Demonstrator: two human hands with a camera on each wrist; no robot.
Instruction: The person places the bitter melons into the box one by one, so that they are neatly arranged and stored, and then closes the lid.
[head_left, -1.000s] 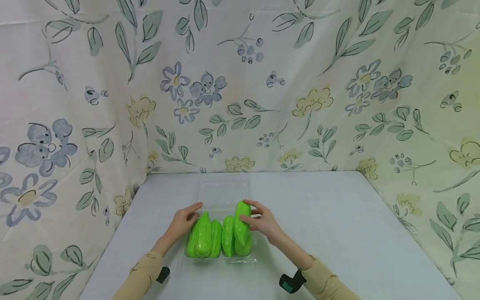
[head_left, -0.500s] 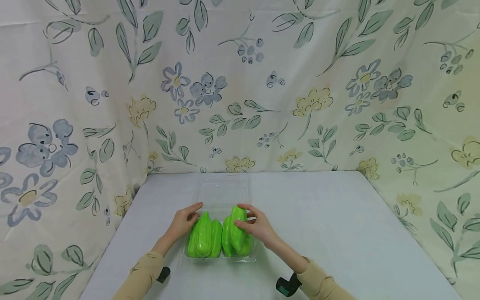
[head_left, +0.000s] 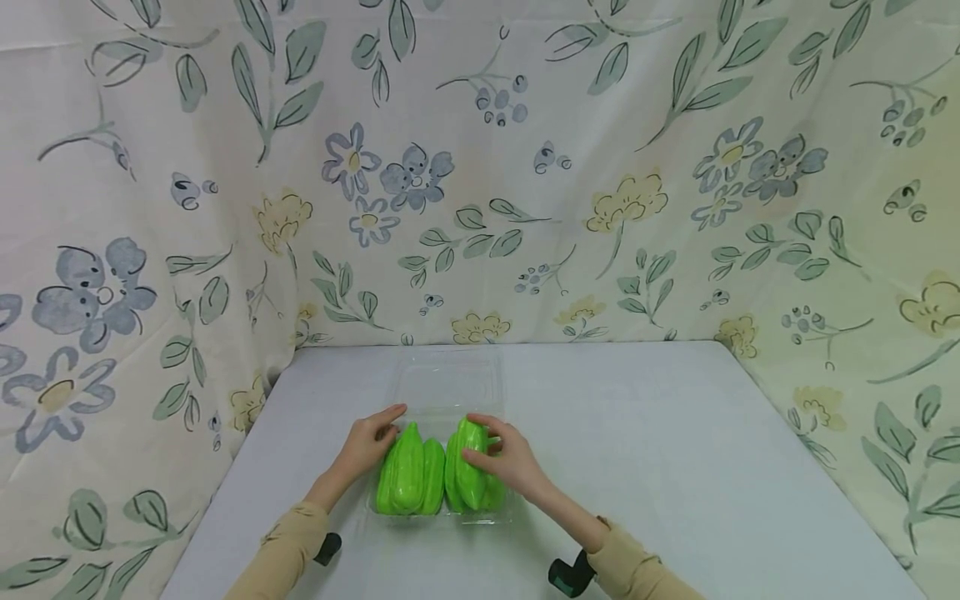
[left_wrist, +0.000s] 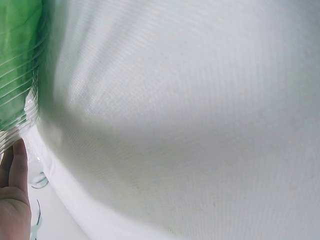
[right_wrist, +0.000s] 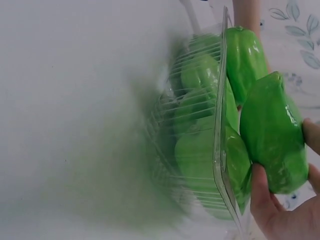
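My right hand (head_left: 512, 460) holds a glossy green ridged fruit (head_left: 471, 467), long and tapering to a tip, between thumb and fingers. In the right wrist view this held fruit (right_wrist: 274, 132) leans over the rim of a clear ribbed plastic clamshell box (right_wrist: 218, 145). Several similar green fruits (head_left: 408, 479) lie packed in the box's left side, and more sit beneath the held one at right. My left hand (head_left: 365, 444) rests at the box's left edge; in the left wrist view its straight fingers (left_wrist: 19, 165) touch the outer wall. Its thumb is hidden in that view.
The box's clear lid (head_left: 447, 379) lies folded back, flat towards the far table edge. A white cloth covers the table (head_left: 637, 433). Behind and at the sides hangs a floral curtain (head_left: 480, 167). Black wrist cameras (head_left: 572, 575) sit below both forearms.
My right hand has moved left and slightly towards me, lowering the held fruit between the fruits in the box's right part. The left hand has stayed where it was.
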